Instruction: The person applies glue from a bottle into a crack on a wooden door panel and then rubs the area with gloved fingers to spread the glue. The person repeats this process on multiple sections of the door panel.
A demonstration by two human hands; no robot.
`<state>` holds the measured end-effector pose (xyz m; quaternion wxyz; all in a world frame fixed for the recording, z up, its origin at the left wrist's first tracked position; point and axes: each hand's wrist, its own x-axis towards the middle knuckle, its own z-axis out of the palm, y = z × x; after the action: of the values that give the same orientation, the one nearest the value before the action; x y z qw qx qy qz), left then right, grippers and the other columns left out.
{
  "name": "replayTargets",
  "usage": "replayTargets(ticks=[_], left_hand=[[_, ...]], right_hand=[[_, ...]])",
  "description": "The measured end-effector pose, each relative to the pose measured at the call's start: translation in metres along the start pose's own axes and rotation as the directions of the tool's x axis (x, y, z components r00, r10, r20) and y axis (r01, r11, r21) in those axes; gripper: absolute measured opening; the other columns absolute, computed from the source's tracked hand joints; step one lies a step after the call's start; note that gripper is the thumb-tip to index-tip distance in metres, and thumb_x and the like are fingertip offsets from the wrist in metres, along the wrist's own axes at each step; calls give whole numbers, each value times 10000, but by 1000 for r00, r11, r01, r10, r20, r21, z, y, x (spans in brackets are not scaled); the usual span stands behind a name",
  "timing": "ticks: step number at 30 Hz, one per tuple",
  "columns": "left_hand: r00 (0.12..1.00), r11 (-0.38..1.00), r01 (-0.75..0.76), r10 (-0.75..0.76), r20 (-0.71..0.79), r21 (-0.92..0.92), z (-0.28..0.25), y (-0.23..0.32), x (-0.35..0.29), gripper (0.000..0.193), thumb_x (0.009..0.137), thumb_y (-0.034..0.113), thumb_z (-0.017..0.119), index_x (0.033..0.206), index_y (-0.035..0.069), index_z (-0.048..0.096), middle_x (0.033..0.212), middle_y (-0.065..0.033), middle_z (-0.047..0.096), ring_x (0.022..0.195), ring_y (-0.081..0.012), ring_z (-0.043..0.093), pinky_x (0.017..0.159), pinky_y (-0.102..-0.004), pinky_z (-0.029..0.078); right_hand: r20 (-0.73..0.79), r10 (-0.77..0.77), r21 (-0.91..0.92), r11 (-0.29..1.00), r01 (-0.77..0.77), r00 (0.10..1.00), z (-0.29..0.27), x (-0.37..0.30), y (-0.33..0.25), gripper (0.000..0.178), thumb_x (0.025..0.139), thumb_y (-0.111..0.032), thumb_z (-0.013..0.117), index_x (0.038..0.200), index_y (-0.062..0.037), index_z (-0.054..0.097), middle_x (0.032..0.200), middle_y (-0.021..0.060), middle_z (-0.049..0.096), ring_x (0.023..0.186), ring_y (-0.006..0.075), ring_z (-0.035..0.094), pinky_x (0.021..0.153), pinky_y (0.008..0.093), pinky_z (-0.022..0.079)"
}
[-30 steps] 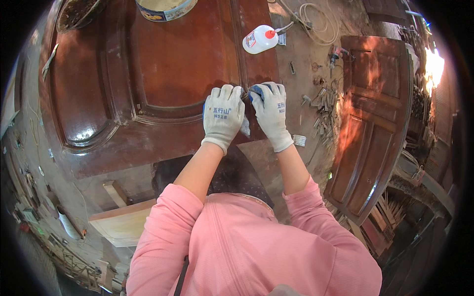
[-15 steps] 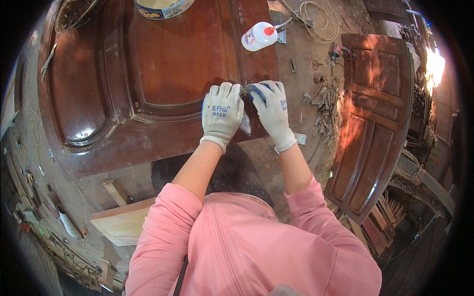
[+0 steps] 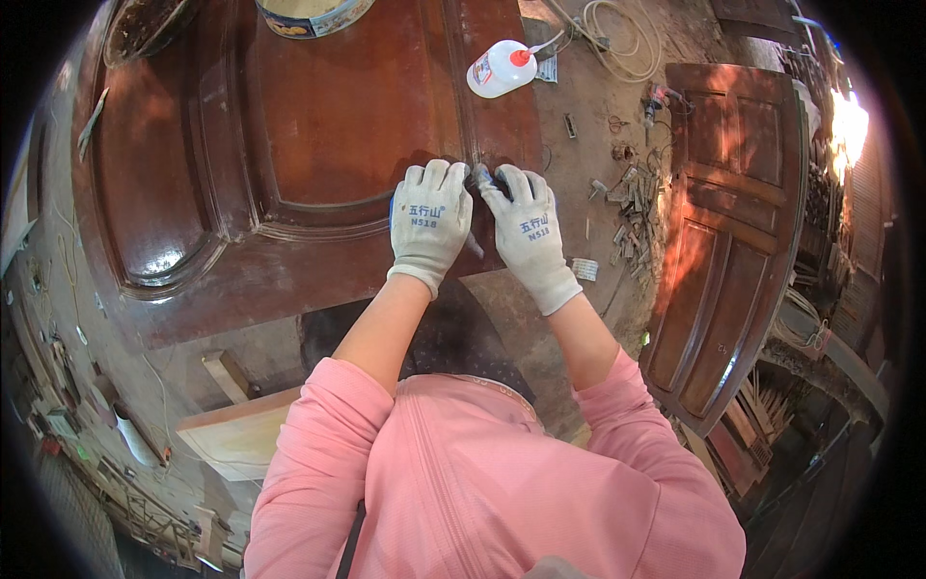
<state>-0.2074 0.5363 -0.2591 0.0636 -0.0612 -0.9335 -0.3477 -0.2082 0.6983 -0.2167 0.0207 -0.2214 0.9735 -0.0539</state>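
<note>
A reddish-brown panelled wooden door (image 3: 338,106) lies flat in front of me. Both hands wear white gloves with blue palms, close together over its near right part. My left hand (image 3: 429,220) rests back-up on the door, its fingers bent and pressed together. Just to the right, my right hand (image 3: 527,227) has curled fingers, with thumb and forefinger pointing toward the left fingertips. Something small and dark shows between the two hands, but I cannot tell it from the gloves' coated fingers. A pale smear marks the wood below them.
A white bottle (image 3: 497,71) with a red cap lies at the door's far right. A round tub (image 3: 313,19) and a dark bowl (image 3: 145,29) sit along the far side. Another panelled door (image 3: 719,241) stands at right, beside wood scraps (image 3: 632,207) and a coiled hose (image 3: 627,43).
My right hand has turned so more of its back faces up, and its wrist has dropped slightly nearer me. The left hand has barely moved.
</note>
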Motion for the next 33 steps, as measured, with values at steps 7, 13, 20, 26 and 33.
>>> replayTargets(ticks=[7, 13, 20, 26, 33], left_hand=[[1000, 1000, -5, 5, -5, 2, 0, 0, 1, 305, 876, 110, 675, 1176, 60, 678, 1108, -116, 637, 963, -331, 588, 847, -446, 499], [1000, 1000, -8, 8, -8, -5, 0, -1, -2, 303, 885, 110, 670, 1184, 60, 676, 1110, -115, 638, 966, -334, 588, 852, -448, 495], [1000, 1000, -19, 19, -9, -4, -1, 1, -1, 299, 883, 112, 667, 1177, 60, 672, 1093, -122, 631, 966, -339, 586, 858, -455, 488], [1000, 1000, -16, 16, 9, 22, 1, 2, 1, 288, 877, 113, 663, 1160, 57, 661, 1096, -126, 629, 976, -344, 587, 861, -462, 489], [1000, 997, -5, 4, 22, 81, -2, 3, 3, 238, 878, 200, 669, 1090, 96, 641, 1064, -104, 587, 993, -322, 575, 848, -460, 483]], right_hand=[[8, -21, -59, 998, 22, 1000, -3, 2, -5, 509, 892, -59, 565, 1392, -104, 643, 1302, 156, 592, 1200, 349, 559, 1064, 468, 448], [5, -54, 89, 995, 53, 999, -2, -13, 8, 506, 903, -91, 579, 1401, -162, 642, 1386, 141, 552, 1280, 354, 529, 1076, 464, 444], [10, 59, 188, 980, -60, 998, 3, 2, 18, 540, 884, -73, 580, 1393, -240, 648, 1351, 124, 558, 1218, 349, 543, 1052, 476, 452], [-136, 94, 154, 985, -73, 986, -13, 9, 33, 438, 884, -56, 630, 1314, -135, 665, 1263, 139, 611, 1161, 347, 585, 1010, 459, 479], [-347, 36, 445, 886, 131, 937, -67, 84, -27, 232, 907, -141, 708, 1134, -92, 708, 1048, 103, 673, 1001, 325, 651, 903, 448, 525]])
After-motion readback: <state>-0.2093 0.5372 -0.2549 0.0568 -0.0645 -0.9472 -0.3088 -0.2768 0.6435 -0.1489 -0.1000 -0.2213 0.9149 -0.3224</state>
